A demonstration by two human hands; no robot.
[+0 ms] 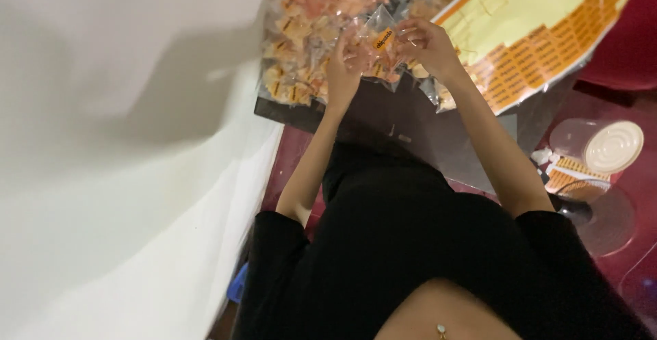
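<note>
Hands first: the left hand (342, 63) and right hand (426, 42) are both raised above the table (383, 118), fingers closed on a small clear packet (380, 39), probably to keep its orange sticker facing up. Behind lies a crinkly heap of packets (308, 18), then a glossy yellow sticker sheet (534, 25), then a round plastic tub (602, 145).

A small clear packet (378, 46) with an orange label and pale pinkish contents is held up between both hands, tilted, its top corner pointing away. It hangs just above a heap of like packets (308, 18) lying on the dark tabletop.
</note>
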